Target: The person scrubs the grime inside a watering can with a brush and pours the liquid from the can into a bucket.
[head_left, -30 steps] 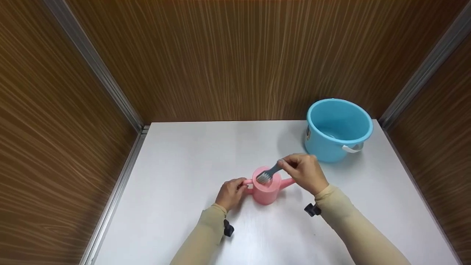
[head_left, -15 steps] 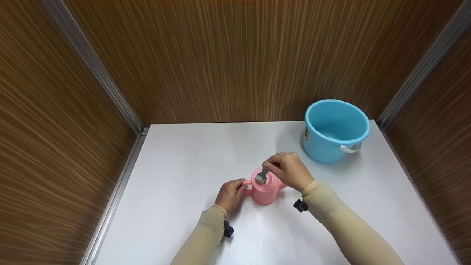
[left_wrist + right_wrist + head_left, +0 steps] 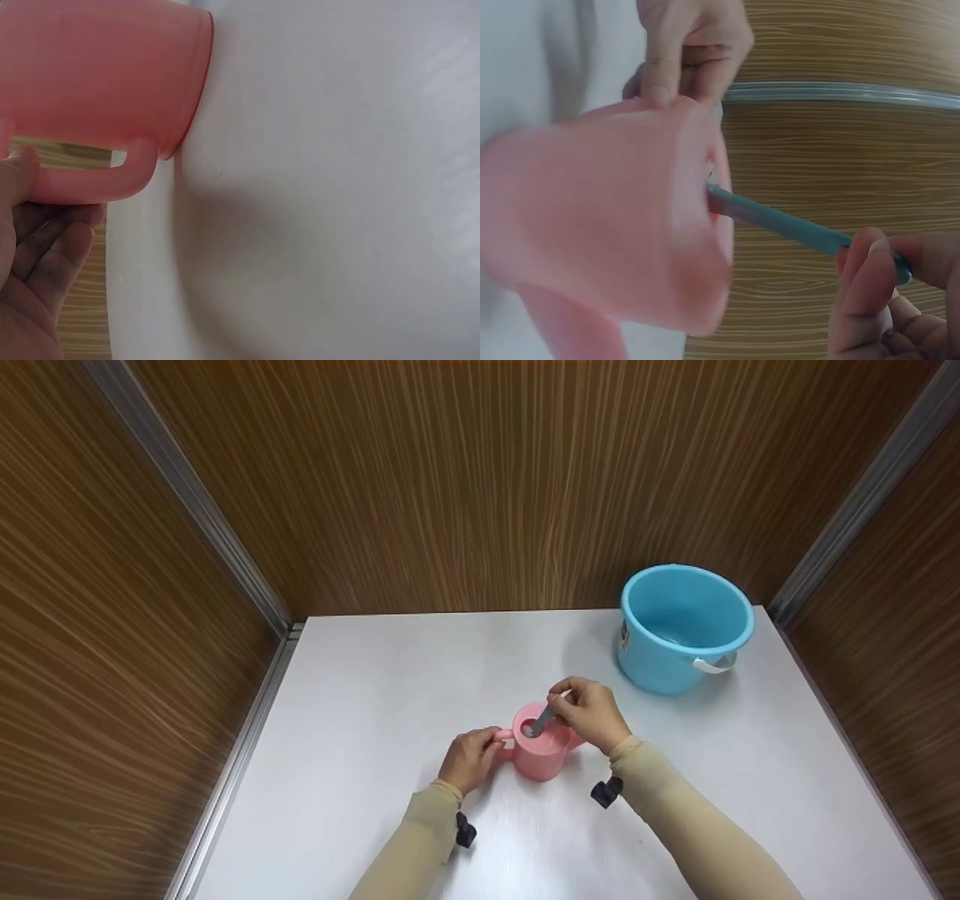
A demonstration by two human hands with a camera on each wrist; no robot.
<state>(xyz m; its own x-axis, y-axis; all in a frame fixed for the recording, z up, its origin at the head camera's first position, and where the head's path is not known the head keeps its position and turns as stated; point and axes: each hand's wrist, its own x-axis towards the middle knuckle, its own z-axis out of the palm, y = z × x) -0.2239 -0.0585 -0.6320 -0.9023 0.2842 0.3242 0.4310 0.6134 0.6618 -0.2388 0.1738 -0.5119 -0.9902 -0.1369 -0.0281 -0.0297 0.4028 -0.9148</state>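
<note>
A pink watering can (image 3: pixel 538 765) stands upright on the white table. My left hand (image 3: pixel 469 759) grips its handle (image 3: pixel 97 186) between thumb and fingers. My right hand (image 3: pixel 591 716) pinches the end of a slim blue-grey brush (image 3: pixel 787 225), held at a slant. In the head view the brush's white bristles are down in the round opening in the can's top, mostly hidden by the rim. The can's spout (image 3: pixel 576 740) points right, partly behind my right hand.
A light blue bucket (image 3: pixel 667 669) with a white handle stands at the back right of the white table (image 3: pixel 390 690). Wood-grain panels (image 3: pixel 465 487) wall in the back and both sides, with metal strips (image 3: pixel 217 525) along the corners.
My right hand has moved left and turned the brush steeper, and its bristles have gone from above the can's top into the opening. The left hand keeps its grip on the handle.
</note>
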